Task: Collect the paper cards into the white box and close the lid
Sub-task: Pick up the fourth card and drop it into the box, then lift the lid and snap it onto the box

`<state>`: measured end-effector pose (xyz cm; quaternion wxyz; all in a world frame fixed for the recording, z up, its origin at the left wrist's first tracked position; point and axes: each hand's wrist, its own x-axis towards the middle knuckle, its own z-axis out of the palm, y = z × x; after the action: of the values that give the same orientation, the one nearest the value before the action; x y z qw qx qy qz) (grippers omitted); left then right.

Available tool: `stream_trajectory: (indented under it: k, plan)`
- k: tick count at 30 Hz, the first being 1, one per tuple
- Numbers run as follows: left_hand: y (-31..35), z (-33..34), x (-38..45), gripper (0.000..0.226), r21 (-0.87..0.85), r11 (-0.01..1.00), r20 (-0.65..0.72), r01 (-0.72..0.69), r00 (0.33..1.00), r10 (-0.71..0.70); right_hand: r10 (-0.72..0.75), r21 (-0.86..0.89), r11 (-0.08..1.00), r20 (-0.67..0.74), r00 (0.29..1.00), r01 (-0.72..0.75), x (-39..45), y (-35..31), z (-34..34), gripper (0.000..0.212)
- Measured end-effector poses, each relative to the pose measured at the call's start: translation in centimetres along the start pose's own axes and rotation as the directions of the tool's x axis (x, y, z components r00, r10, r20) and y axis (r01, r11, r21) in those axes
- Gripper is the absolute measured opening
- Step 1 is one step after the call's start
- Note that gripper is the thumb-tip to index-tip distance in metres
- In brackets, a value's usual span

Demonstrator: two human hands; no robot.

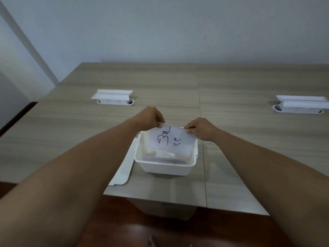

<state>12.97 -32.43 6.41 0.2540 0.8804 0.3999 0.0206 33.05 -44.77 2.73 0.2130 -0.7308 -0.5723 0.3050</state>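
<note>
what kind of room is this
Probably an office or meeting room: a long wood-grain table with two pop-up socket boxes set into it, against a plain wall.

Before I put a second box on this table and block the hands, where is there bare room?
Bare table lies between the two socket units, and right of the white box. It is crowded at the box: both hands hold a paper card over it, and the lid lies left.
</note>
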Motion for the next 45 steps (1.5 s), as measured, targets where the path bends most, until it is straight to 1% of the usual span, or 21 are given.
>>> stream_trajectory:
  k: [4, 10, 13, 17, 19, 22, 25, 27, 29, 31, 33, 37, 39, 41, 42, 44, 45]
  plan:
    - [-2.6, 3.1, -2.1, 0.019, -0.018, 0.997, 0.040, 0.072, 0.997, -0.071, -0.018, -0.066, 0.997, 0.098, 0.995, 0.025, -0.8, 0.5, 3.8, 0.024]
    - [-5.7, 6.9, -5.0, 0.020, -0.025, 0.989, 0.122, 0.143, 0.983, -0.139, 0.004, -0.155, 0.987, 0.227, 0.974, 0.032, -1.0, 1.1, 8.2, 0.026]
    - [-6.3, 8.1, -5.5, 0.026, -0.026, 0.989, 0.120, 0.145, 0.983, -0.141, 0.003, -0.199, 0.979, 0.246, 0.969, 0.048, -0.8, 1.1, 8.5, 0.026]
    - [-6.4, 8.1, -5.4, 0.020, -0.055, 0.988, 0.144, 0.141, 0.981, -0.132, 0.044, -0.230, 0.973, 0.263, 0.964, 0.019, -0.8, 1.0, 8.1, 0.025]
    - [-6.7, 7.4, -5.2, 0.022, -0.070, 0.986, 0.115, 0.150, 0.983, -0.142, 0.075, -0.221, 0.975, 0.245, 0.967, -0.020, -0.6, 0.7, 7.6, 0.028]
    - [-8.1, 5.6, -4.7, 0.024, -0.145, 0.970, -0.009, 0.195, 0.980, -0.199, 0.087, -0.180, 0.982, 0.164, 0.983, -0.057, 0.4, -0.9, 7.0, 0.030]
    - [-10.8, 3.2, -4.6, 0.022, -0.177, 0.963, -0.115, 0.201, 0.968, -0.223, 0.066, -0.141, 0.988, 0.055, 0.996, -0.058, 1.8, -4.1, 7.4, 0.029]
    - [-12.7, 1.7, -4.9, 0.025, -0.183, 0.959, -0.154, 0.215, 0.958, -0.244, 0.075, -0.087, 0.993, -0.023, 0.997, -0.076, 2.8, -6.2, 8.3, 0.026]
    - [-15.2, 0.2, -5.6, 0.029, -0.160, 0.956, -0.171, 0.245, 0.947, -0.272, 0.085, -0.063, 0.994, -0.077, 0.993, -0.090, 4.0, -8.7, 10.0, 0.024]
    - [-18.6, -0.9, -6.2, 0.027, -0.162, 0.940, -0.173, 0.299, 0.930, -0.325, 0.077, -0.087, 0.993, -0.093, 0.993, -0.085, 5.3, -11.3, 12.1, 0.025]
    - [-21.9, -1.3, -6.7, 0.024, -0.169, 0.922, -0.156, 0.348, 0.915, -0.373, 0.065, -0.082, 0.994, -0.112, 0.992, -0.075, 6.3, -13.4, 14.3, 0.025]
    - [-28.1, -0.8, -8.4, 0.027, -0.129, 0.893, -0.101, 0.432, 0.890, -0.445, 0.060, -0.021, 0.998, -0.156, 0.986, -0.064, 8.0, -16.9, 19.8, 0.033]
    - [-30.4, 0.1, -9.0, 0.027, -0.123, 0.878, -0.083, 0.462, 0.877, -0.473, 0.097, -0.007, 0.995, -0.138, 0.986, -0.099, 8.7, -17.5, 22.4, 0.031]
    - [-32.0, 1.3, -9.3, 0.026, -0.131, 0.860, -0.053, 0.493, 0.863, -0.503, 0.181, 0.002, 0.983, -0.087, 0.980, -0.182, 9.0, -17.5, 24.3, 0.020]
    - [-32.8, 1.9, -9.3, 0.026, -0.146, 0.847, -0.033, 0.511, 0.853, -0.520, 0.234, -0.004, 0.972, -0.063, 0.970, -0.235, 9.2, -17.4, 25.4, 0.021]
    - [-33.9, 3.4, -9.6, 0.026, -0.175, 0.825, 0.006, 0.538, 0.838, -0.545, 0.359, -0.015, 0.933, -0.027, 0.933, -0.360, 9.5, -16.8, 27.3, 0.017]
    - [-34.4, 4.2, -9.8, 0.025, -0.184, 0.816, 0.026, 0.549, 0.832, -0.554, 0.430, -0.015, 0.903, -0.018, 0.903, -0.430, 9.5, -16.3, 28.2, 0.022]
